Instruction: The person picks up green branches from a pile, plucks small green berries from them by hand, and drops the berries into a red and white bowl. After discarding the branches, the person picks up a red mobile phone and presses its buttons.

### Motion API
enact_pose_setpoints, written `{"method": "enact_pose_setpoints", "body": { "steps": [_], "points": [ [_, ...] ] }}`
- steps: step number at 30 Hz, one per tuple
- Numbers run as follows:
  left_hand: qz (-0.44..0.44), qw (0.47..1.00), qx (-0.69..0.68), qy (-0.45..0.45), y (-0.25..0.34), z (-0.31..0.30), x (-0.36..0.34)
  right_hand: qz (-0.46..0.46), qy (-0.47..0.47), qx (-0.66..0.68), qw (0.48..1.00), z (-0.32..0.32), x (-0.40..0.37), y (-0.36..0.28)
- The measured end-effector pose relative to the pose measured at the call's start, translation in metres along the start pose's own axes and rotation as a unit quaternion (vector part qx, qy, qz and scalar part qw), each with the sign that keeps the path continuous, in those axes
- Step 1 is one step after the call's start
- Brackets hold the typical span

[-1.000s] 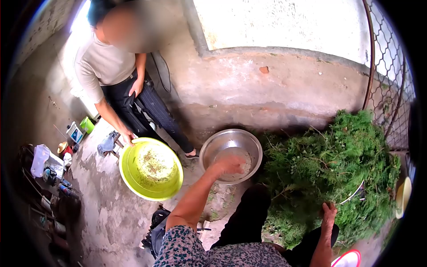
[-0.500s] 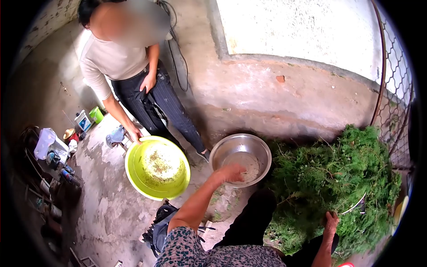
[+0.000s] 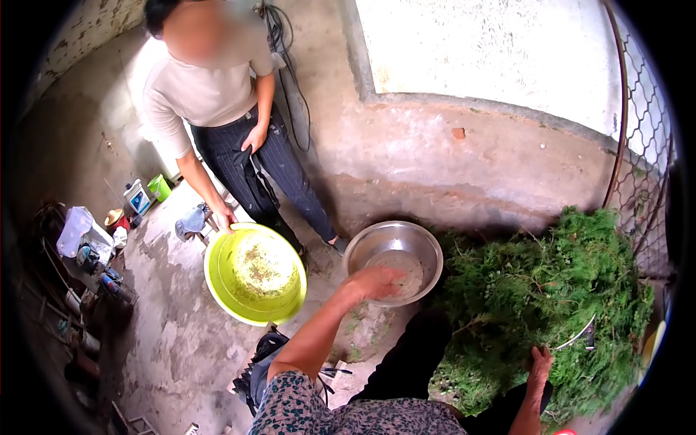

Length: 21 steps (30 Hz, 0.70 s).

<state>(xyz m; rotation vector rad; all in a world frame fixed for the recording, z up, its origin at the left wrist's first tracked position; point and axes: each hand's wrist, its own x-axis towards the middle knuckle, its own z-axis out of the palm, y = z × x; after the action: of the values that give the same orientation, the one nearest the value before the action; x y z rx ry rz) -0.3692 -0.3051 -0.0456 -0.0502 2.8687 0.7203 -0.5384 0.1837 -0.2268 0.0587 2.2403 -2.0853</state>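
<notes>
My left hand (image 3: pixel 378 281) reaches over the near rim of a round metal basin (image 3: pixel 428 262), its fingers spread above the greyish contents. Nothing shows in its grasp. Low on the right, my right hand (image 3: pixel 539 362) is at the near edge of a pile of green cut branches (image 3: pixel 529 290); its fingers are bent, and whatever lies under them is too small to make out. A thin white curved strip (image 3: pixel 576 333) lies on the branches beside it. Another person (image 3: pixel 206 101) holds a yellow-green basin (image 3: pixel 232 290) by its rim, with small dark bits inside.
A dark bag or stool (image 3: pixel 264 362) stands on the concrete floor at my left. A green bucket (image 3: pixel 159 188), a white container (image 3: pixel 136 197) and clutter are at the far left. Behind the metal basin runs a wall (image 3: pixel 435 167), with wire mesh (image 3: pixel 645 145) at the right.
The other person has shifted slightly to the right in view, with the yellow-green basin nearly where it was. My left hand has moved slightly within the metal basin; my right hand is almost unchanged.
</notes>
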Motion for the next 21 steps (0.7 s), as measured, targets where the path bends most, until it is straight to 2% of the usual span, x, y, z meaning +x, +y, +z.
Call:
{"method": "enact_pose_setpoints", "body": {
  "steps": [1,4,8,10,13,14,16,19,20,21],
  "points": [
    [0.024,0.999,0.025,0.024,0.003,-0.001,-0.003,-0.001,0.001,0.000,1.000,0.000,0.000,-0.003],
    [0.005,1.000,-0.001,0.014,0.019,-0.018,-0.014,0.012,-0.008,-0.007,1.000,-0.003,-0.003,-0.003],
    [0.017,0.999,-0.007,0.048,0.009,-0.030,-0.021,0.005,-0.005,-0.008,1.000,-0.007,0.000,0.004],
    [-0.041,0.997,-0.009,0.061,0.015,-0.040,-0.026,0.007,-0.006,-0.010,1.000,-0.005,0.001,0.004],
    [-0.060,0.996,0.027,0.065,0.031,-0.047,-0.032,0.029,0.000,0.027,0.999,-0.004,-0.001,0.003],
    [-0.060,0.996,0.025,0.064,0.033,-0.045,-0.032,0.008,-0.010,0.009,1.000,-0.007,0.000,0.005],
    [-0.010,0.995,0.040,0.095,0.038,-0.041,-0.032,-0.014,-0.020,-0.010,1.000,-0.011,0.006,0.015],
    [0.018,0.994,0.043,0.094,0.053,-0.043,-0.033,-0.044,-0.003,-0.017,0.999,-0.014,0.007,0.023],
    [0.018,0.995,0.042,0.092,0.059,-0.044,-0.036,-0.001,-0.008,-0.004,1.000,-0.008,-0.003,0.005],
    [0.035,0.985,0.066,0.154,0.067,-0.046,-0.041,0.044,-0.012,0.009,0.999,-0.005,-0.009,-0.008]
  ]
}}
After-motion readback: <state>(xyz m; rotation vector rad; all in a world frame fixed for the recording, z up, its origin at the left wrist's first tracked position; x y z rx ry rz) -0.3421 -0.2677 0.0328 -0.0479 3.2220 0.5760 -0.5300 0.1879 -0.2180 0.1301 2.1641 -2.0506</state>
